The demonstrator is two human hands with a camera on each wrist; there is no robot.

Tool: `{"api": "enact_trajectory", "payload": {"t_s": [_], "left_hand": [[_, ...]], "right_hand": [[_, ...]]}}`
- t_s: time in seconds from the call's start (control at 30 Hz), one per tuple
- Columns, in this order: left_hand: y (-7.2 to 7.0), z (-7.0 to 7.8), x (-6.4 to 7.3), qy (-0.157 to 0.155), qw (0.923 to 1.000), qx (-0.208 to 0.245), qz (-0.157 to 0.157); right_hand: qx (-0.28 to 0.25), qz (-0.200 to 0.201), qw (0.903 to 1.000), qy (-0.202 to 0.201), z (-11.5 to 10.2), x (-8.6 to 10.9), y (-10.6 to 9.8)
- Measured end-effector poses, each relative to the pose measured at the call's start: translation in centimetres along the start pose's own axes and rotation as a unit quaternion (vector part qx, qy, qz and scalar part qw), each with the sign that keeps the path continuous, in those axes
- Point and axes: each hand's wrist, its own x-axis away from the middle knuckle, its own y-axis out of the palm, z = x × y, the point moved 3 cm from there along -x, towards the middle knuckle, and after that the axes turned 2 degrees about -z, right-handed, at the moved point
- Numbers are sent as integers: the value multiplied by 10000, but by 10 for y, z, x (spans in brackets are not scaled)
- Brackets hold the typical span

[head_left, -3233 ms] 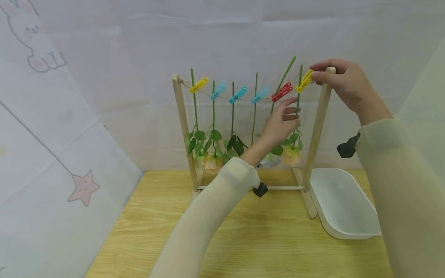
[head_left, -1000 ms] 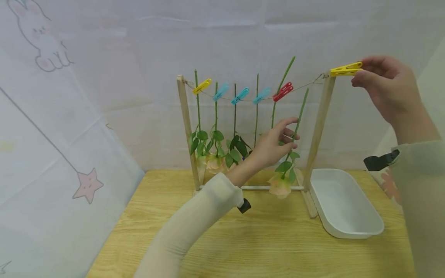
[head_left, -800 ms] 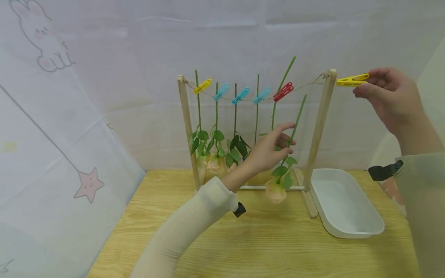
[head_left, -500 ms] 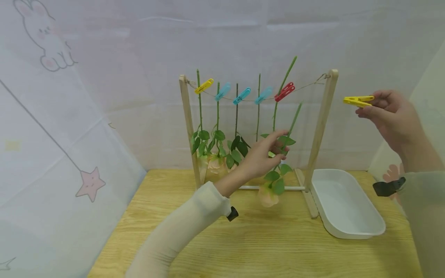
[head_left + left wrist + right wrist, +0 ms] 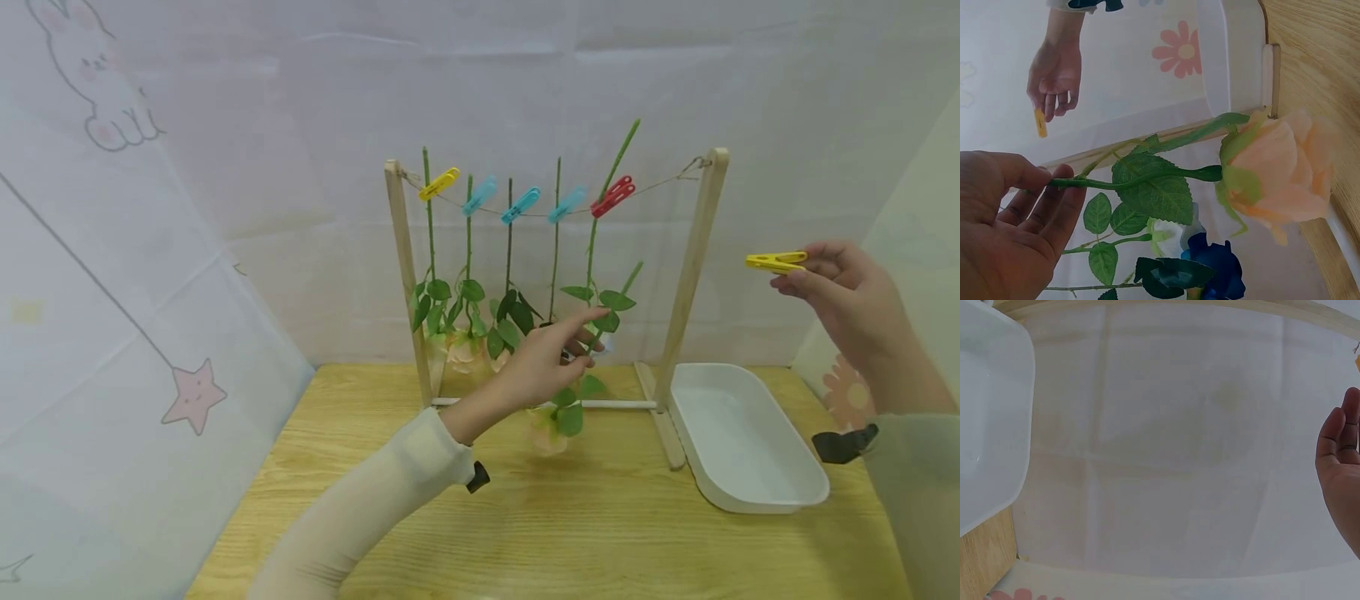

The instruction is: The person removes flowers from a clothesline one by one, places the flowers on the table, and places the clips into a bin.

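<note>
Rose (image 5: 549,437) and yellow clothespin (image 5: 777,262) have just parted in the head view: a few seconds ago one held the other on the string (image 5: 656,186), and now the right hand (image 5: 847,292) pinches the clothespin well clear of the wooden frame (image 5: 696,267). The left hand (image 5: 547,358), well apart from it, has lowered the rose, bloom down, over the grained table (image 5: 495,533). So this flower is off the line, while five other stems (image 5: 557,250) hang by yellow, blue and red plastic pins (image 5: 520,205).

The left wrist view shows thumb and fingers nipping the rose's slim, smooth stalk (image 5: 1094,183); a serrated leaf (image 5: 1157,203) lies alongside, the peach petals look ruffled and fabric-like, and a deep blue bloom (image 5: 1217,269) sits beyond.

In the right wrist view only a sliver of clothespin shows, so the grip cannot be told there; the smooth white tub (image 5: 997,412) has rounded corners, against a creased pale backdrop (image 5: 1179,462).
</note>
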Motion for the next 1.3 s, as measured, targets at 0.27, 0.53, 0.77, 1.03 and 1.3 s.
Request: {"api": "enact_trajectory", "payload": {"t_s": [0.27, 0.53, 0.77, 1.03, 1.3], "left_hand": [[1, -6, 12, 80, 9999, -131, -71], [5, -13, 21, 85, 9994, -326, -78], [5, -12, 29, 155, 9974, -703, 29], [9, -10, 41, 476, 9835, -1686, 454], [19, -4, 57, 977, 9412, -3084, 975]], "right_hand": [[-41, 21, 9998, 184, 12, 13, -3], [-176, 19, 9996, 224, 26, 26, -9], [-510, -79, 9980, 355, 39, 38, -13], [-696, 127, 9958, 581, 55, 55, -21], [-1074, 326, 9891, 954, 72, 71, -30]]}}
